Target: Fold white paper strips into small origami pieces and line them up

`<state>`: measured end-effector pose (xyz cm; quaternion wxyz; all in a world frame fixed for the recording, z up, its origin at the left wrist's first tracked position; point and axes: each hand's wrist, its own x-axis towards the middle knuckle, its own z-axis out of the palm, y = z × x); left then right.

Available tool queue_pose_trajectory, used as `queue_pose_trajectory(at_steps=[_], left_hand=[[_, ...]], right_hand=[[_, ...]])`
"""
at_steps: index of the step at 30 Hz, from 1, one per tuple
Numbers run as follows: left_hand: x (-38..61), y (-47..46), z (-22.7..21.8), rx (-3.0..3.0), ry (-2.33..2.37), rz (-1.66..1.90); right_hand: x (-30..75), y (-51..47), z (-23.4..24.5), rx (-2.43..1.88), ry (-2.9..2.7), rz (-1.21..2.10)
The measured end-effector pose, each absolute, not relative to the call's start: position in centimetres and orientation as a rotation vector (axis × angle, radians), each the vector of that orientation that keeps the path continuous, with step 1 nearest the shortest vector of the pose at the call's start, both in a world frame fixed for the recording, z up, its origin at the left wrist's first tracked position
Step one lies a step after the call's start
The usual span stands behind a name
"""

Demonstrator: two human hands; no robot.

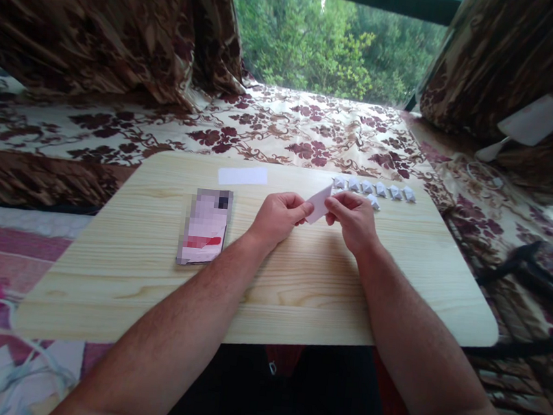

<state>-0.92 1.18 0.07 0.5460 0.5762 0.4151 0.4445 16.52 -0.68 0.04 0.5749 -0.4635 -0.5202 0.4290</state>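
A small white piece of paper [319, 204] is held tilted above the middle of the table. My left hand [279, 217] pinches its left edge between thumb and fingers. On the opposite edge, my right hand [352, 220] grips the paper with thumb and forefinger. Just beyond my right hand, several small folded white paper shapes [380, 189] stand in a row, and some of the nearer ones are partly hidden by the hand. A flat white paper strip [243, 175] lies at the far left of my hands.
A phone [205, 227] with a blurred pinkish surface lies left on the light wooden table [297, 294]. Behind it is a flowered cloth surface [308, 129] below a window. A white lamp-like object [536, 120] stands back right; white cables [41, 361] lie at lower left.
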Motion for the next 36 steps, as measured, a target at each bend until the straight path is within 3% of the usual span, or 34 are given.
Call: queue_pose_trajectory(at_steps=[17,36], left_hand=[[-0.7,0.6,0.1,1.611,0.999,0.973],[-1.5,0.9,0.7,1.556,0.999,0.865]], right_hand=[[15.8,-0.6,-0.5,-1.067,-1.15,1.117],[17.0,-0.3,0.1,-1.146,-1.133,1.001]])
